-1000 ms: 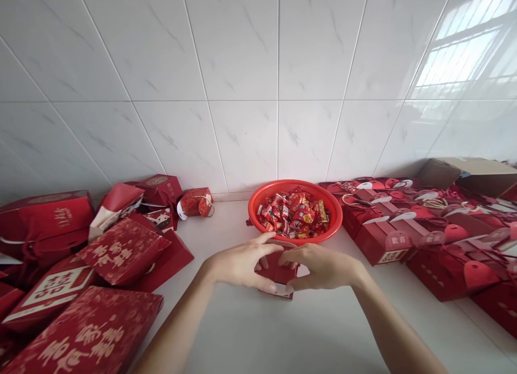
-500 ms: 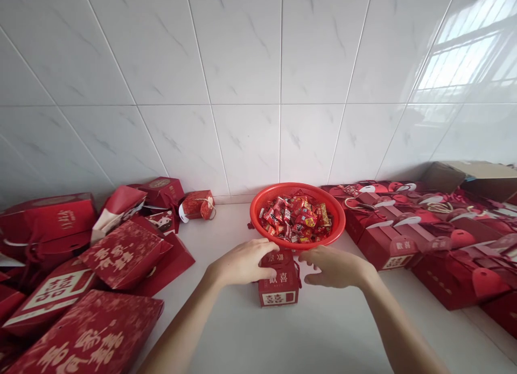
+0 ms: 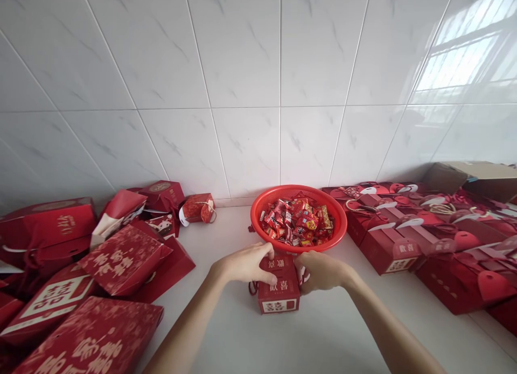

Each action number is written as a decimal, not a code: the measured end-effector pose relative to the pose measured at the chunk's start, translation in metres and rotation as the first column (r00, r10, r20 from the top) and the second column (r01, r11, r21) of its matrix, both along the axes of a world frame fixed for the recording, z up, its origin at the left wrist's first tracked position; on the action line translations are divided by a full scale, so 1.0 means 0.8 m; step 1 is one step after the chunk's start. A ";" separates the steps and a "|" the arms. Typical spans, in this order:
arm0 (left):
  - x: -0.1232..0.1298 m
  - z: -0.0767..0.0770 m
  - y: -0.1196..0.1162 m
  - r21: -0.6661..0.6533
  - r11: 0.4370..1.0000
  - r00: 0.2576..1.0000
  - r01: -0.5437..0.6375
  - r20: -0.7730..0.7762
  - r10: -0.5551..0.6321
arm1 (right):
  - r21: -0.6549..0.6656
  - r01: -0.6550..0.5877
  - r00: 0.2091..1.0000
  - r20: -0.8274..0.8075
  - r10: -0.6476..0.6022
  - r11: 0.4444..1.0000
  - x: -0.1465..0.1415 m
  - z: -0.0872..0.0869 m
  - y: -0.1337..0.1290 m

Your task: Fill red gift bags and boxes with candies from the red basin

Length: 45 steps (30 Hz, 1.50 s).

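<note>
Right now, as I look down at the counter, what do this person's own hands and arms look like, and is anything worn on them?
The left hand and right hand are ungloved. No sleeve, watch or bracelet shows on the slender forearms. Some fingers are hidden.

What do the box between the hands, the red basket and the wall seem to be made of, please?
Box: probably thin matt card, printed, with flat panels and crisp folded edges.
Basket: likely moulded plastic, glossy red, with a smooth rounded rim and fine perforations.
Wall: apparently glazed tile, shiny and grey-veined, given its straight joints and reflected window.
</note>
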State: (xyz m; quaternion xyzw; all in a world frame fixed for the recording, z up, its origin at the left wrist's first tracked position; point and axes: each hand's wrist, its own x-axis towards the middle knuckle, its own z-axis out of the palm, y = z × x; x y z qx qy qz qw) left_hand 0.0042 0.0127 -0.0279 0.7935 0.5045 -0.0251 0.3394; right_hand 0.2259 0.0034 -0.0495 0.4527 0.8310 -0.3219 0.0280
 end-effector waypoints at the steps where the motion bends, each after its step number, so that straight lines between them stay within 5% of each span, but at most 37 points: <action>1: -0.001 -0.001 0.002 -0.001 1.000 1.000 0.007 0.002 -0.007 | 0.006 0.002 1.000 -0.021 -0.002 1.000 0.001 0.002 -0.001; 6: -0.003 -0.006 0.009 0.001 1.000 1.000 0.009 0.003 -0.009 | 0.088 0.108 0.994 0.021 -0.110 0.990 -0.004 0.004 -0.008; 13: -0.007 -0.017 0.017 -0.033 0.990 0.990 -0.137 0.037 0.139 | 0.162 0.239 0.971 -0.015 -0.240 0.957 -0.017 -0.003 -0.015; 18: -0.003 -0.014 0.008 -0.150 0.970 0.972 -0.192 0.109 0.209 | 0.022 0.317 0.928 -0.214 -0.305 0.948 -0.008 0.006 -0.016; 22: 0.000 -0.010 0.004 -0.034 0.986 0.984 -0.162 0.068 0.164 | -0.261 0.207 0.787 -0.528 -0.319 0.943 0.002 0.018 -0.016; 26: -0.003 -0.017 0.010 -0.021 0.994 0.991 -0.106 0.085 0.108 | -0.390 0.109 0.642 -0.675 -0.364 0.914 0.006 0.030 -0.019; 32: -0.004 -0.023 0.016 -0.082 0.997 0.978 -0.013 0.206 0.030 | -0.411 0.045 0.597 -0.720 -0.355 0.910 0.006 0.036 -0.022; 37: 0.003 -0.005 -0.001 -0.055 0.992 0.981 -0.115 0.154 0.122 | -0.401 0.054 0.616 -0.708 -0.346 0.914 0.011 0.040 -0.023; 41: 0.006 0.018 -0.024 -0.052 0.981 0.883 -0.185 0.430 0.189 | -0.369 0.062 0.607 -0.724 -0.328 0.928 0.018 0.043 -0.027; 45: 0.009 0.035 -0.044 -0.186 0.982 0.615 0.042 0.779 0.121 | -0.274 0.092 0.611 -0.744 -0.272 0.957 0.020 0.048 -0.035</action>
